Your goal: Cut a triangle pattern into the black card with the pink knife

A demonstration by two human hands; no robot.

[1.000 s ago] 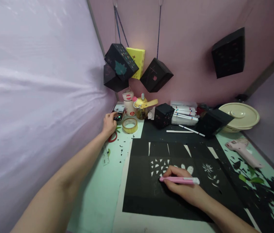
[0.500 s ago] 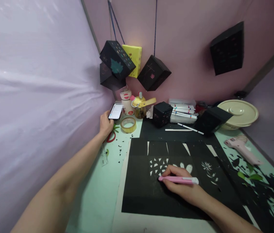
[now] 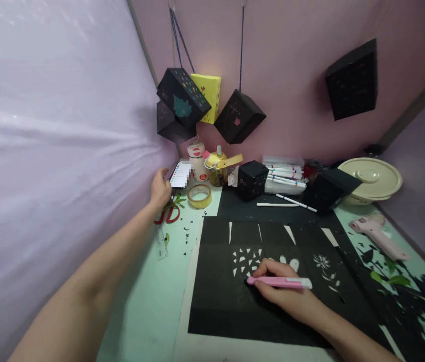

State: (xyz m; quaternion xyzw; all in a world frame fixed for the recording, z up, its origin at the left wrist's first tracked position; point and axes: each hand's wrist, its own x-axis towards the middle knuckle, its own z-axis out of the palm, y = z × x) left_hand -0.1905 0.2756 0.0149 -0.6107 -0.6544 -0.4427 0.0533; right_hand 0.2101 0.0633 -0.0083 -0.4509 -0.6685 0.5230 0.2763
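Note:
My right hand (image 3: 280, 289) grips a pink craft knife (image 3: 278, 282) like a pen, its tip on the black card sheet (image 3: 212, 286). Just above the tip is a patch of small triangular cut-outs (image 3: 246, 259); faint drawn lines show below it. Petal-shaped cut-outs (image 3: 293, 264) lie partly behind the fingers, and a flower cut-out (image 3: 321, 261) sits farther right. At the back left, my left hand (image 3: 161, 188) is curled at the left edge of a phone (image 3: 181, 174) with a lit screen. Some of its fingers are hidden.
Red-handled scissors (image 3: 173, 214), a clear ruler (image 3: 162, 244) and a tape roll (image 3: 199, 196) lie at left. Along the back stand a yellow bottle (image 3: 218, 168), a black box (image 3: 252, 178) and markers (image 3: 284, 176). A glue gun (image 3: 380, 236) lies among black scraps at right. Boxes (image 3: 239, 116) hang above.
My left hand has shifted slightly left along the phone's edge, baring more of the red scissor handles. The right hand and knife keep almost the same place on the sheet.

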